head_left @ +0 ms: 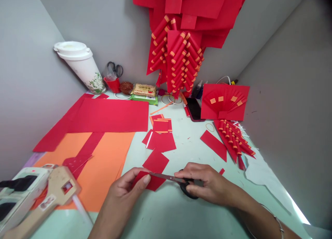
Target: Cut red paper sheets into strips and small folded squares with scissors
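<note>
Near the front middle of the table, my left hand [127, 194] pinches a small red paper piece [155, 183] between thumb and fingers. Black-handled scissors [188, 190] are gripped in my right hand [207, 185], their blades pointing left across the paper's upper edge, with the tip close to my left thumb. Just behind lies a loose red paper piece [156, 160]. Farther back are a larger red piece [162, 141] and small red squares with orange strips [160, 125].
Red sheets [111, 115] and orange sheets [109, 163] cover the left side. A glue gun [61, 187] lies front left, a white cup [80, 66] back left. Red firecracker decorations [181, 59] hang at the back; a phone [194, 108] and firecracker string [234, 139] lie right.
</note>
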A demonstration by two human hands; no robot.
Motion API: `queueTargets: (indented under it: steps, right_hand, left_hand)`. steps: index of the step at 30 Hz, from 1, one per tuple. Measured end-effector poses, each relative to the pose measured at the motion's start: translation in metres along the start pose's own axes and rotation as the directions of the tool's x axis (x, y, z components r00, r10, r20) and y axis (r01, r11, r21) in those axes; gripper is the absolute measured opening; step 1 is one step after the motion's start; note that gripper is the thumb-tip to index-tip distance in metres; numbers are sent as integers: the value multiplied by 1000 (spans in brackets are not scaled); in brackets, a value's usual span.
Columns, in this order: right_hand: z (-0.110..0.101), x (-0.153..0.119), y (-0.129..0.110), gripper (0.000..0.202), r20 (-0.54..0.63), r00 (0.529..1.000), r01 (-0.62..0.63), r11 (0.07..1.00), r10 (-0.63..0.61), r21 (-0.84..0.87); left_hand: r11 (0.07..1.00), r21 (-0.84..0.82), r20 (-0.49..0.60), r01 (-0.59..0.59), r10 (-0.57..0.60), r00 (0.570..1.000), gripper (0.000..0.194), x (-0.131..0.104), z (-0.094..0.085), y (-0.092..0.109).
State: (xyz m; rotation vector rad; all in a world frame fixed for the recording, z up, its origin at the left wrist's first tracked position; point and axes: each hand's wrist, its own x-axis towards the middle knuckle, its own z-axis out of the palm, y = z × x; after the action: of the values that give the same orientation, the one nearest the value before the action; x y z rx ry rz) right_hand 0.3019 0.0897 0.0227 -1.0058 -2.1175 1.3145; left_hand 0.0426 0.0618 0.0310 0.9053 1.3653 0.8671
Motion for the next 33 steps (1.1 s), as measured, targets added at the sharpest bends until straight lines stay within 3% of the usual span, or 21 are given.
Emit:
queueTargets:
  steps: [13,18,27,33]
  right_hand:
    - [-1,0,-1,41,-5,1000,13,1000,-13,7]
    - [0,0,0,40,0,1000,8,1000,-8,-1]
    - [-3,1,-2,47,8,997,-71,997,71,-18]
    - [0,1,-1,48,18,998,-56,998,57,-23]
  left_hand:
    - [1000,-21,59,14,-13,998,17,5,-6,-15]
    - [998,-31,88,47,-44,995,21,4,-6,-10]
    - [995,-77,47,63,-60,997,25,6,-7,-13]
    - [995,-73,67,69,-64,996,25,2,0,-2]
